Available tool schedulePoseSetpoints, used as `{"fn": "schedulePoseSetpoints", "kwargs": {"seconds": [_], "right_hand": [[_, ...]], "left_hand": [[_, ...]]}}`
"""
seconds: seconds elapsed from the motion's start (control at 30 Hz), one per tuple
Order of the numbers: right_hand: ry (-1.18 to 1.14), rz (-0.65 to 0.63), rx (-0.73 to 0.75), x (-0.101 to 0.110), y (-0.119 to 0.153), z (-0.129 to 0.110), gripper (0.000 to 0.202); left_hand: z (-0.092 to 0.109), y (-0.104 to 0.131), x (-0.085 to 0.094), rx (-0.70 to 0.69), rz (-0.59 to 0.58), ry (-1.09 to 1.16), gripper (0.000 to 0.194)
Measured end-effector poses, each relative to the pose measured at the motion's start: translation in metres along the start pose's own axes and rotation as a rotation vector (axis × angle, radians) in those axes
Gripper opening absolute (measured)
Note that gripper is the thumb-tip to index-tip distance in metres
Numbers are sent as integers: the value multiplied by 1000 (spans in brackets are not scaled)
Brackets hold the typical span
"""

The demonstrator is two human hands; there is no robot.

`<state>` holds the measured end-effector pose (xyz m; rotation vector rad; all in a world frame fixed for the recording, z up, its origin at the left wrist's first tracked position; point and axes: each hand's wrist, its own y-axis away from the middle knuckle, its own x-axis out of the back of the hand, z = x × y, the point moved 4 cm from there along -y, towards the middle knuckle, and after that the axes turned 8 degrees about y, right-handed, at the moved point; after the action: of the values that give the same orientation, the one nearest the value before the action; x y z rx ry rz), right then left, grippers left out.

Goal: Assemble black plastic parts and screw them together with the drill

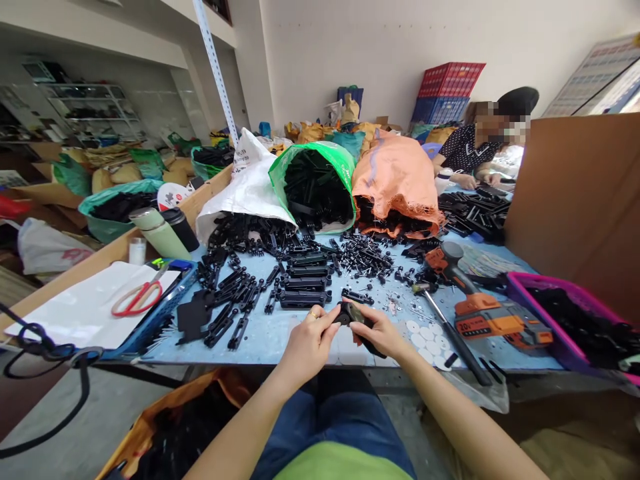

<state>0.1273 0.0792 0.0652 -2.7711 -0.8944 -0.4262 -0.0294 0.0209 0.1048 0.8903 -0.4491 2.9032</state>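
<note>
Blue workbench [280, 333] in a cluttered workshop, heaped with black plastic parts.
Both the left hand [307, 343] and right hand [383, 333] grip one small black part [350, 315]; a finished stack [305, 280] lies beyond, full sacks [320, 183] remain.

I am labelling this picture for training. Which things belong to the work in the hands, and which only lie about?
In hand:
- small black plastic part, held by left hand and right hand
- stacked black plastic bars
- loose black screws

Lying about:
- red-handled scissors
- orange cordless drill
- pale green flask
- orange woven sack
</note>
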Motion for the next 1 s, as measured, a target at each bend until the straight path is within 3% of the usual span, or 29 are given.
{"fn": "schedulePoseSetpoints", "kwargs": {"seconds": [0.1, 0.5, 0.63, 0.73, 0.83, 1.0], "right_hand": [[-104, 49, -27, -8, 0, -4, 61], [-54, 182, -4, -17, 15, -22, 61], [101, 169, 27, -12, 21, -38, 59], [359, 107, 165, -6, 22, -53, 56], [520, 95, 281, -13, 20, -61, 54], [418, 416, 278, -46, 19, -63, 48]], "left_hand": [[3, -2, 5, 8, 8, -8, 40], [15, 10, 11, -29, 34, 7, 39], [15, 15, 15, -52, 46, 28, 38], [13, 21, 15, -85, 82, 57, 38], [13, 27, 8, -103, 208, 146, 38], [17, 32, -4, -99, 602, 389, 39]]}}
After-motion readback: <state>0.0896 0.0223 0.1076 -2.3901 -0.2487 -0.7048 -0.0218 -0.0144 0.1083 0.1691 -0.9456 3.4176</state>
